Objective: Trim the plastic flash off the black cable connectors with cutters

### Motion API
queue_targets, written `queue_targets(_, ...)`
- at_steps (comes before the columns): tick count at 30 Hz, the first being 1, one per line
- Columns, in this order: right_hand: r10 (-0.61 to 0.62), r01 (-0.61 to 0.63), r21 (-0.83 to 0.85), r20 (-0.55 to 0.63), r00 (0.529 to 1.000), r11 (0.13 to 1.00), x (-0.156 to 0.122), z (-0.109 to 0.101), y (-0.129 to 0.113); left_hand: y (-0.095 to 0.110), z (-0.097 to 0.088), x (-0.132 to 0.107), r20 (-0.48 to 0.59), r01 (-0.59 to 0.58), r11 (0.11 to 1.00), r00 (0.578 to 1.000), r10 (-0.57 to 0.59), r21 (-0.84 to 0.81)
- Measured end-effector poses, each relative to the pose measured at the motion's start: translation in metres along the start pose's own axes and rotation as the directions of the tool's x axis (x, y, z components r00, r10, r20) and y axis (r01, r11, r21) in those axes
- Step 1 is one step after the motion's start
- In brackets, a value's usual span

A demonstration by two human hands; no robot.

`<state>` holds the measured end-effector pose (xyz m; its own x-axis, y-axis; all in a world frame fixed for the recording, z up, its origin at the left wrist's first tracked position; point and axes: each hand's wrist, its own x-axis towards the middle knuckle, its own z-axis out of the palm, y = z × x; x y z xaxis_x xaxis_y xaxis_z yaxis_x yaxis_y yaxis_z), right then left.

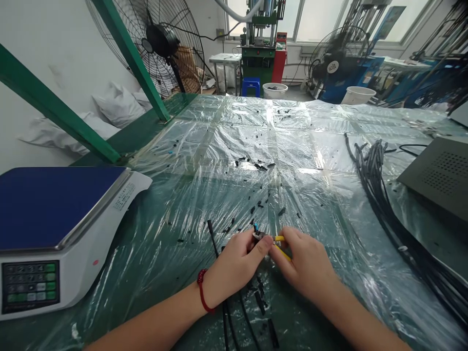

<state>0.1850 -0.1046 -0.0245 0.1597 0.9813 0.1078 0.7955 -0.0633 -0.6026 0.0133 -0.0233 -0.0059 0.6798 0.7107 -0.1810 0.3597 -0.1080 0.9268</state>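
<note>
My right hand [307,261] is closed round the yellow handles of a pair of cutting pliers [281,247]. Their metal jaws sit against the end of a black cable with a blue tip [256,227]. My left hand [234,265] pinches that cable end, its thumb beside the jaws; most of the grip is hidden behind the fingers. Below the left wrist, several black cables [227,321] run toward the near edge, and one cable end [210,226] sticks out past the hand. Black offcuts [259,302] lie under and between my hands.
A scale [73,234] stands at the left, a bundle of dark cables [383,195] and a grey metal box [438,175] at the right. Black scraps [260,166] dot the plastic-covered table [204,195]. A green post [135,58] rises at the left, with fans and machines behind.
</note>
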Motion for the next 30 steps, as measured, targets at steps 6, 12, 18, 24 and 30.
queue_targets(6,-0.191,0.155,-0.238,-0.14,0.971,0.959,-0.002,0.0,0.004,0.003,0.001,0.0,0.053,0.124,0.977,0.992,-0.117,-0.171)
queue_targets(12,-0.375,0.266,-0.404,-0.221,0.9,0.875,0.002,-0.005,0.007,0.006,0.0,0.0,0.177,0.192,0.907,0.975,-0.133,-0.375)
queue_targets(18,-0.519,0.342,-0.506,-0.262,0.814,0.792,0.005,-0.011,0.012,0.009,-0.003,-0.001,0.242,0.237,0.855,0.961,-0.136,-0.462)
queue_targets(24,-0.627,0.386,-0.575,-0.305,0.717,0.721,0.007,-0.017,0.015,0.016,-0.005,-0.005,0.258,0.209,0.886,0.96,-0.106,-0.415)
queue_targets(30,-0.704,0.409,-0.626,-0.34,0.623,0.664,0.007,-0.018,0.022,0.02,-0.001,-0.012,0.267,0.188,0.924,0.959,-0.099,-0.333)
